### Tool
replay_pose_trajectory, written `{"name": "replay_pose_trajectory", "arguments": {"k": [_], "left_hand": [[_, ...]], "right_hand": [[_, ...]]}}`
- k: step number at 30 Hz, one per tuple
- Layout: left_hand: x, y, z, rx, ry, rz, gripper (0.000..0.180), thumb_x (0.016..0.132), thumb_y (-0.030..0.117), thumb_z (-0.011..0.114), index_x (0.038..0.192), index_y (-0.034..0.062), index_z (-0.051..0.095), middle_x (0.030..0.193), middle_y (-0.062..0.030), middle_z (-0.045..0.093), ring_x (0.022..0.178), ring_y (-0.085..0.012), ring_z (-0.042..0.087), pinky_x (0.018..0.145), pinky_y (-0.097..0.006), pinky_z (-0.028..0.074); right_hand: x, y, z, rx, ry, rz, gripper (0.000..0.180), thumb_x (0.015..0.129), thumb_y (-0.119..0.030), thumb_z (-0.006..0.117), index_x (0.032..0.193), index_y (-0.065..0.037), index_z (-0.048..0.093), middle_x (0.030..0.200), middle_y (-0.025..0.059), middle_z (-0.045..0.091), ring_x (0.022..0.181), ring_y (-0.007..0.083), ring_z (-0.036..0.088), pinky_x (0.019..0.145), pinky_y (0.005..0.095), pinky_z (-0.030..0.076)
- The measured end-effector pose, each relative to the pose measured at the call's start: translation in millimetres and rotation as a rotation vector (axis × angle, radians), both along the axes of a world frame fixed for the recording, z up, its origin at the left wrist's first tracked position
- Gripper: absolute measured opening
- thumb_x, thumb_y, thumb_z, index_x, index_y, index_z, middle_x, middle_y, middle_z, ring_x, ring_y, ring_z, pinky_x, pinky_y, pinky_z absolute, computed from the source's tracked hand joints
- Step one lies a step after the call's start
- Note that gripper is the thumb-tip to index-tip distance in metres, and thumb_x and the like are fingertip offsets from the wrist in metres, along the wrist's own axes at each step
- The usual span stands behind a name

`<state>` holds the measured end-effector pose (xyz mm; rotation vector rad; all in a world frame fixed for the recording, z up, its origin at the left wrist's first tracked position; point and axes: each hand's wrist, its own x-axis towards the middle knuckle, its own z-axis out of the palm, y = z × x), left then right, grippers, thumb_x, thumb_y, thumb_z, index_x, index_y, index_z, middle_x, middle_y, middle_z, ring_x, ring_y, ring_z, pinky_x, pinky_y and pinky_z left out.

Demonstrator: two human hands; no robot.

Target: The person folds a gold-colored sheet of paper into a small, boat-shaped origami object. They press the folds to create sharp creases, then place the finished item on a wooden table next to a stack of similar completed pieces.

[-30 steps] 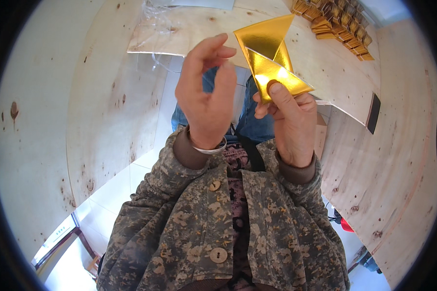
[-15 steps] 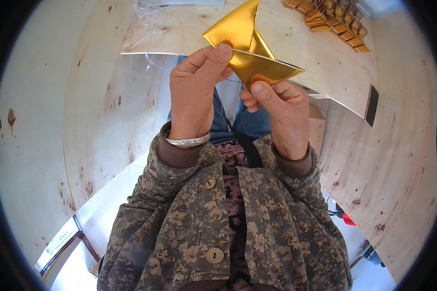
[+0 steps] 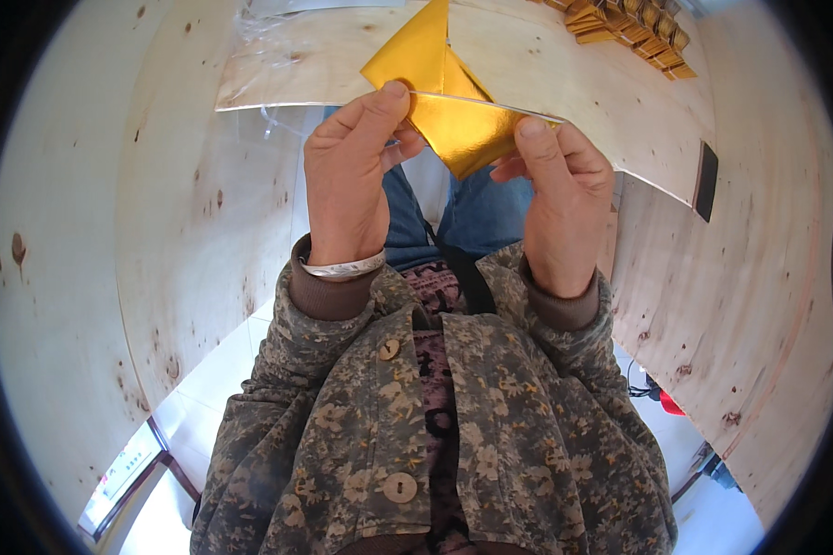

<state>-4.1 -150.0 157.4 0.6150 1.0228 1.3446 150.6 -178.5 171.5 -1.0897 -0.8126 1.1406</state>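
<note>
A shiny gold sheet of foil paper (image 3: 467, 134), folded into pointed flaps, is held up between both hands above my lap. My left hand (image 3: 354, 148) pinches it at the left, thumb on top near the crease. At the right corner my right hand (image 3: 565, 180) pinches it the same way, thumb over the foil and fingers curled beneath. One triangular flap stands up toward the far side, and another hangs down to a point between the hands. The fingertips under the paper are partly hidden.
The wooden tabletop (image 3: 565, 69) curves round in front, with side panels at left and right. Folded golden pieces (image 3: 634, 35) sit in a stack at the far right. Clear plastic wrap (image 3: 268, 55) lies at the far left. A black strip (image 3: 705, 182) marks the table's right corner.
My right hand has slid from the lower point of the foil paper out to its right corner. The lower flap now shows fuller, and both hands have shifted slightly apart.
</note>
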Motion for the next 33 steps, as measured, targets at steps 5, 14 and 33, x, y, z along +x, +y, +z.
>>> {"name": "replay_pose_trajectory", "arguments": {"k": [5, 14, 33], "left_hand": [[4.0, -1.9, 0.7, 0.001, 0.007, 0.006, 0.022, 0.096, 0.022, 0.071, 0.105, 0.0023, 0.075, 0.086, -0.0021, 0.070, 0.077, -0.0078, 0.062, 0.075, -0.026, 0.052], [3.2, -0.5, -0.8, -0.008, 0.003, 0.015, 0.023, 0.096, 0.022, 0.071, 0.106, 0.0019, 0.075, 0.087, -0.0022, 0.070, 0.077, -0.0083, 0.062, 0.074, -0.027, 0.052], [5.1, -2.2, -0.8, 0.029, 0.185, 0.021, 0.027, 0.097, 0.025, 0.070, 0.110, 0.0015, 0.072, 0.096, -0.0024, 0.071, 0.082, -0.0107, 0.064, 0.069, -0.026, 0.053]], "right_hand": [[1.3, -0.3, 2.9, 0.003, 0.004, -0.035, 0.024, 0.097, -0.020, 0.070, 0.090, 0.002, 0.073, 0.074, 0.0036, 0.070, 0.067, 0.0060, 0.061, 0.064, 0.0205, 0.048], [2.3, 1.2, 0.1, 0.021, -0.057, 0.021, 0.028, 0.098, -0.024, 0.070, 0.088, 0.003, 0.073, 0.071, 0.0043, 0.068, 0.062, 0.0058, 0.060, 0.058, 0.0208, 0.047], [12.2, 7.5, -3.2, 0.366, -1.007, -0.298, 0.034, 0.086, -0.018, 0.077, 0.117, -0.005, 0.071, 0.131, 0.0132, 0.062, 0.121, 0.0288, 0.056, 0.099, 0.0395, 0.044]]}}
